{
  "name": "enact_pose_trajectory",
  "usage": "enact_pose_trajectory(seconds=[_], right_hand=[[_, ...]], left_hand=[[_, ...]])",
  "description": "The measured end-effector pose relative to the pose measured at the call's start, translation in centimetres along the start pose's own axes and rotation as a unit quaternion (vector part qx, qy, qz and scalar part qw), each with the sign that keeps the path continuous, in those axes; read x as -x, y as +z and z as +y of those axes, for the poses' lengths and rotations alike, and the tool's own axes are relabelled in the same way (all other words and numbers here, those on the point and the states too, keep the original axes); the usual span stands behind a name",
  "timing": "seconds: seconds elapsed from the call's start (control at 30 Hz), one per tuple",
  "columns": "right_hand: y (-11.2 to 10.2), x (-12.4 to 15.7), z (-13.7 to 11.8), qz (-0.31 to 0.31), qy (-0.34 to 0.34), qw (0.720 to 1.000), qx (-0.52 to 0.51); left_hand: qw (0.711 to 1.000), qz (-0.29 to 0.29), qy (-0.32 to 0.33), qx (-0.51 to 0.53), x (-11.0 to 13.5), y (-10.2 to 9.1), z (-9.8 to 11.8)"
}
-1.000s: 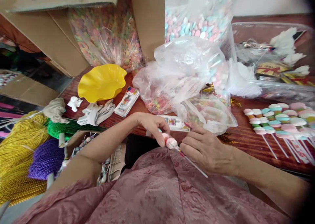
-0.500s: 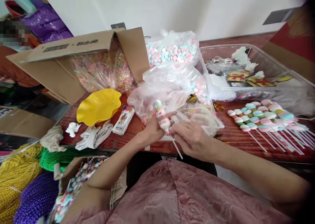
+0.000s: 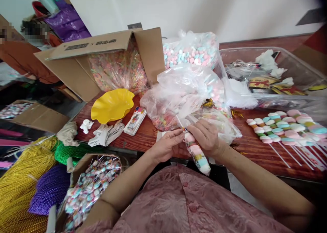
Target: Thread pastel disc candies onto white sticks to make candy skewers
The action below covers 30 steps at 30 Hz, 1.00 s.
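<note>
The wrapped marshmallow skewer (image 3: 197, 153) is held at the near edge of the table (image 3: 255, 158), its long axis set from 11 to 5 o'clock, stick towards 11. It is grasped by the right hand (image 3: 205, 135); its neck is touched by the left hand (image 3: 167, 145), whose grip cannot be determined. Other skewers (image 3: 283, 125) are laid nearly at 3 o'clock.

Soft light, dark blurred right edge
</note>
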State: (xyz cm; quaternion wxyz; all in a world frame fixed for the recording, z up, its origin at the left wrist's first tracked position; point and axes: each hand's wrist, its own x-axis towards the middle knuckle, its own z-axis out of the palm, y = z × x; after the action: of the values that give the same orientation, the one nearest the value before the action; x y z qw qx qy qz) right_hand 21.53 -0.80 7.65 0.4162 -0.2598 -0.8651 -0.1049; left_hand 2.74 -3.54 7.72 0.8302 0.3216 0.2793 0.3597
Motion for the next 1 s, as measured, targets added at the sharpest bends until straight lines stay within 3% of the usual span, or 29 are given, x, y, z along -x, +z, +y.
enact_pose_trajectory(seconds=[0.17, 0.27, 0.33, 0.4, 0.43, 0.5, 0.53, 0.6, 0.63, 0.67, 0.7, 0.73, 0.8, 0.9, 0.97, 1.0], right_hand=[[0.5, 0.6, 0.2, -0.02, -0.035, 0.999, 0.029], [0.6, 0.3, 0.3, -0.053, -0.029, 0.998, 0.034], [0.6, 0.0, 0.2, -0.073, 0.014, 0.997, -0.023], [0.7, -0.1, -0.1, -0.092, 0.099, 0.981, -0.138], [0.8, -0.2, -0.4, -0.103, 0.159, 0.96, -0.209], [1.1, -0.1, -1.2, -0.129, 0.306, 0.872, -0.359], [1.3, 0.1, -1.8, -0.139, 0.383, 0.804, -0.433], [1.9, 0.3, -3.3, -0.138, 0.505, 0.643, -0.559], [2.4, 0.4, -4.2, -0.127, 0.542, 0.569, -0.605], [2.9, 0.4, -5.1, -0.116, 0.562, 0.515, -0.637], [3.4, 0.4, -6.0, -0.112, 0.564, 0.493, -0.653], [4.0, 0.3, -6.9, -0.117, 0.554, 0.499, -0.656], [5.0, 0.0, -8.4, -0.139, 0.516, 0.554, -0.638], [5.5, -0.2, -9.2, -0.153, 0.464, 0.642, -0.591], [4.6, 0.2, -8.7, -0.154, 0.43, 0.694, -0.556], [3.9, 0.6, -8.4, -0.159, 0.406, 0.723, -0.535]], left_hand=[[0.999, 0.036, -0.002, -0.009, 0.3, 1.0, 0.8], [0.984, 0.065, 0.082, -0.142, 0.1, 0.7, 0.8], [0.932, 0.097, 0.172, -0.305, -0.1, 0.0, 0.6], [0.833, 0.109, 0.262, -0.475, -0.2, -0.9, 0.3], [0.777, 0.106, 0.302, -0.542, -0.1, -1.3, 0.2], [0.67, 0.089, 0.371, -0.637, 0.1, -2.2, 0.0], [0.62, 0.082, 0.402, -0.669, 0.3, -2.6, -0.1], [0.531, 0.073, 0.456, -0.711, 1.0, -3.3, -0.3], [0.496, 0.067, 0.475, -0.724, 1.3, -3.7, -0.3], [0.47, 0.062, 0.488, -0.733, 1.8, -4.0, -0.4], [0.451, 0.061, 0.494, -0.741, 2.3, -4.3, -0.4], [0.439, 0.063, 0.492, -0.749, 2.9, -4.6, -0.4], [0.436, 0.075, 0.467, -0.766, 4.7, -5.2, -0.3], [0.486, 0.119, 0.35, -0.792, 9.1, -6.8, 0.3], [0.537, 0.127, 0.133, -0.823, 13.0, -9.2, 1.1], [0.533, 0.134, 0.018, -0.835, 14.9, -10.8, 1.6]])
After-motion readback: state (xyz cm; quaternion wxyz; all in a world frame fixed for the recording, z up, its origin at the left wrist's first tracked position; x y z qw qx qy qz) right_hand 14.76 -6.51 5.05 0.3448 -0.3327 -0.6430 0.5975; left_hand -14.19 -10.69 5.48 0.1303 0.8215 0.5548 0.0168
